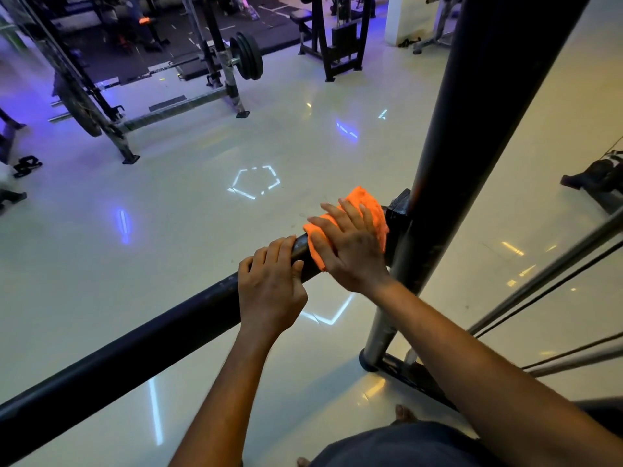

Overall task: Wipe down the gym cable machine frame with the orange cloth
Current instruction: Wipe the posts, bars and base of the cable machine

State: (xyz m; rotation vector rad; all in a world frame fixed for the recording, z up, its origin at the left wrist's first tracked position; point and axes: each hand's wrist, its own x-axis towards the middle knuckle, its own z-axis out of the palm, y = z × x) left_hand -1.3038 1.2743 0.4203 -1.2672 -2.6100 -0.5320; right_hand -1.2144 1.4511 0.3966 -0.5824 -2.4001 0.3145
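Observation:
A black horizontal bar (141,342) of the cable machine frame runs from the lower left up to a black upright post (472,129) at the right. The orange cloth (365,203) is draped over the bar right beside the joint with the post. My right hand (350,247) lies flat on the cloth with fingers straight, pressing it against the bar. My left hand (269,284) grips the bare bar just left of the cloth, fingers curled over its top.
Cables and thin rods (553,284) slant at the right behind the post. The post's base foot (401,369) rests on the glossy pale floor. A rack with a plate-loaded barbell (247,57) stands far back left, and another machine (337,38) at the back centre.

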